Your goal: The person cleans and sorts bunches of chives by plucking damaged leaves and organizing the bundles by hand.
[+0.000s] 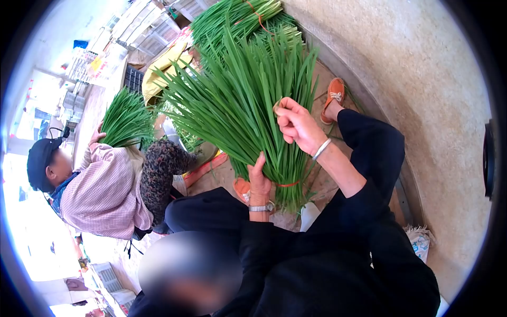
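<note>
A large bunch of long, flat green leaves, which look like garlic chives [248, 100], fans out in front of me. A red band [288, 185] ties it near the cut stem ends. My left hand [259, 178], with a watch on the wrist, grips the bunch from the left side, just above the band; its thumb points up. Over the right side of the leaves is my right hand [300, 126], with a silver bangle at the wrist. Its thumb and forefinger are pinched on a thin brownish strip, perhaps a withered leaf.
Tied chive bunches [237, 18] lie beyond mine against the wall [412, 105]. To the left a seated person [105, 190] in a checked top holds another chive bunch [127, 119]. A yellow sack [161, 71] and dark crate [133, 79] stand behind. A blurred head fills the lower foreground.
</note>
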The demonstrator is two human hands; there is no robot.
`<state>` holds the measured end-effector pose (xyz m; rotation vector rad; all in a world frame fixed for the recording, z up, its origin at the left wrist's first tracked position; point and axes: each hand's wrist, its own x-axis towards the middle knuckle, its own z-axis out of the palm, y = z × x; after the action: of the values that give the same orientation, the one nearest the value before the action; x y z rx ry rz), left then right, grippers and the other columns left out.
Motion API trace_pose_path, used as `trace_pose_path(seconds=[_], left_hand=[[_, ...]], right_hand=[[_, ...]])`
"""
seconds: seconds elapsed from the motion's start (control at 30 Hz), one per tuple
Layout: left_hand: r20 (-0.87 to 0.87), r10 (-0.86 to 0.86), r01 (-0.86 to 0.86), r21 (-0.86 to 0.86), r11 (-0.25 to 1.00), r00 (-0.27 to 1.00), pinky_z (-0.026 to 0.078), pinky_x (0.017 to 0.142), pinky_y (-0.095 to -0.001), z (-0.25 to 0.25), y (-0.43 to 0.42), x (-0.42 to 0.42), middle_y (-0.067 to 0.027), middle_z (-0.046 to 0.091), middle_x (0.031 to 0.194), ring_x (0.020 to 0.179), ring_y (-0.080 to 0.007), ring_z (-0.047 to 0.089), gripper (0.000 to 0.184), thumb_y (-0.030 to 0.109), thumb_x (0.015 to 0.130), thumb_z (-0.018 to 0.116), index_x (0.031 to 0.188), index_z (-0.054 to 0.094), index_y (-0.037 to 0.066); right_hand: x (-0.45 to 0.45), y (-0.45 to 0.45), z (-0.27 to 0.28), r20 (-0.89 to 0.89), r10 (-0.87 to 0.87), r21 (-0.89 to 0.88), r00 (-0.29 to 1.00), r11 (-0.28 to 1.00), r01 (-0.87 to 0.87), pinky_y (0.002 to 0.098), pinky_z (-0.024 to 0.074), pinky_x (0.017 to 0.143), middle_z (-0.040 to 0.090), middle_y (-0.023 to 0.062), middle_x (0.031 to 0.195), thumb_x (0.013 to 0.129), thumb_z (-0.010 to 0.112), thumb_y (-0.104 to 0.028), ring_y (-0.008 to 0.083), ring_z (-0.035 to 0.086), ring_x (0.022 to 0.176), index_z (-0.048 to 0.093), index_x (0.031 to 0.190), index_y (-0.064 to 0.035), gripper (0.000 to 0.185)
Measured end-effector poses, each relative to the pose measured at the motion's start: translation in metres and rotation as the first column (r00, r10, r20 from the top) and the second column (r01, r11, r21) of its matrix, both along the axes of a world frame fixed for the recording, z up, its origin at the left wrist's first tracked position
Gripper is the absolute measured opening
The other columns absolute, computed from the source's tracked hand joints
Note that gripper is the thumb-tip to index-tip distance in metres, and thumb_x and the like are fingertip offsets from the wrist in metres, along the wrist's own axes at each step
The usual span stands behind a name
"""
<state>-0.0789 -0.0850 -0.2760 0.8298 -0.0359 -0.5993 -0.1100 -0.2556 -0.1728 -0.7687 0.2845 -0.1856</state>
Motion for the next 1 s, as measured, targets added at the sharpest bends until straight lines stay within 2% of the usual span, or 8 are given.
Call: trace_pose_path(seconds=[0.1, 0.23, 0.3, 0.37, 0.43, 0.57, 0.7, 1.0], left_hand=[[-0.011, 0.004, -0.003, 0.034, 0.999, 1.000, 0.045, 0.089, -0.0322, 0.002, 0.001, -0.001, -0.0059, 0.055, 0.117, 0.103, -0.0180, 0.055, 0.043, 0.009, 0.085, 0.059, 0.125, 0.045, 0.002], [0.006, -0.013, 0.013, 0.047, 0.999, 1.000, 0.045, 0.090, -0.0321, -0.006, 0.002, 0.002, -0.0067, 0.055, 0.117, 0.103, -0.0183, 0.055, 0.044, 0.008, 0.083, 0.059, 0.125, 0.045, 0.001], [0.018, -0.009, 0.008, 0.049, 0.999, 1.000, 0.045, 0.090, -0.0320, -0.006, 0.003, 0.003, -0.0069, 0.055, 0.117, 0.103, -0.0185, 0.055, 0.045, 0.007, 0.083, 0.060, 0.125, 0.045, 0.001], [0.033, 0.005, -0.008, 0.101, 0.995, 0.999, 0.045, 0.091, -0.0316, -0.001, 0.003, 0.000, -0.0073, 0.055, 0.118, 0.104, -0.0186, 0.055, 0.047, 0.006, 0.082, 0.060, 0.126, 0.044, 0.001], [0.050, 0.004, -0.009, 0.102, 0.995, 0.999, 0.044, 0.091, -0.0316, -0.004, 0.001, -0.001, -0.0074, 0.054, 0.118, 0.104, -0.0186, 0.054, 0.048, 0.006, 0.082, 0.060, 0.127, 0.043, 0.002], [0.048, 0.008, -0.011, 0.068, 0.998, 0.999, 0.044, 0.092, -0.0317, -0.001, -0.001, -0.005, -0.0072, 0.054, 0.119, 0.105, -0.0183, 0.054, 0.050, 0.007, 0.082, 0.060, 0.129, 0.041, 0.003], [0.027, -0.004, 0.003, 0.022, 1.000, 1.000, 0.045, 0.092, -0.0327, 0.000, 0.004, -0.002, -0.0066, 0.054, 0.119, 0.105, -0.0186, 0.054, 0.050, 0.008, 0.083, 0.059, 0.129, 0.041, 0.003], [-0.066, -0.016, 0.013, -0.042, 0.999, 0.998, 0.048, 0.087, -0.0339, -0.005, 0.003, 0.003, -0.0059, 0.056, 0.117, 0.101, -0.0183, 0.057, 0.044, 0.014, 0.086, 0.060, 0.126, 0.045, 0.003]], right_hand=[[0.000, -0.017, 0.010, 0.124, 0.045, 0.170, 0.991, 0.983, -0.065, 0.0171, 0.0256, 0.034, 0.034, -0.0112, 0.055, 0.094, 0.050, -0.020, -0.0002, 0.031, 0.038, 0.053, 0.093, -0.0159, 0.005], [-0.028, -0.038, 0.038, 0.269, 0.184, -0.079, 0.945, 0.983, -0.169, 0.0165, 0.0323, 0.037, 0.037, -0.0097, 0.053, 0.094, 0.049, -0.024, 0.0009, 0.035, 0.039, 0.056, 0.093, -0.0080, 0.017], [-0.047, -0.047, 0.043, 0.144, 0.586, -0.551, 0.797, 0.717, -0.428, 0.0158, 0.0347, 0.040, 0.049, -0.0059, 0.055, 0.095, 0.047, -0.026, 0.0011, 0.042, 0.041, 0.060, 0.094, -0.0035, 0.026], [-0.053, -0.044, 0.051, -0.003, 0.551, -0.612, 0.835, 0.659, -0.437, 0.0171, 0.0397, 0.045, 0.057, -0.0025, 0.062, 0.094, 0.050, -0.027, 0.0026, 0.050, 0.046, 0.063, 0.098, -0.0040, 0.027], [-0.048, -0.028, 0.068, 0.065, 0.249, -0.875, 0.966, 0.480, -0.065, 0.0186, 0.0450, 0.058, 0.061, 0.0012, 0.076, 0.089, 0.058, -0.020, 0.0050, 0.055, 0.061, 0.062, 0.099, -0.0040, 0.019], [-0.020, 0.000, 0.060, 0.398, 0.126, -0.872, 0.909, -0.255, 0.417, 0.0396, 0.0365, 0.095, 0.059, -0.0017, 0.100, 0.074, 0.069, -0.020, 0.0191, 0.051, 0.104, 0.064, 0.104, -0.0179, 0.030], [-0.010, -0.020, 0.013, 0.260, 0.039, -0.818, 0.965, -0.522, 0.242, 0.0470, 0.0307, 0.098, 0.058, -0.0053, 0.103, 0.072, 0.070, -0.027, 0.0194, 0.048, 0.109, 0.064, 0.100, -0.0207, 0.030], [-0.016, -0.034, 0.005, 0.234, 0.000, -0.841, 0.972, -0.502, 0.202, 0.0457, 0.0333, 0.092, 0.059, -0.0052, 0.099, 0.074, 0.069, -0.025, 0.0198, 0.048, 0.109, 0.065, 0.096, -0.0189, 0.023]])
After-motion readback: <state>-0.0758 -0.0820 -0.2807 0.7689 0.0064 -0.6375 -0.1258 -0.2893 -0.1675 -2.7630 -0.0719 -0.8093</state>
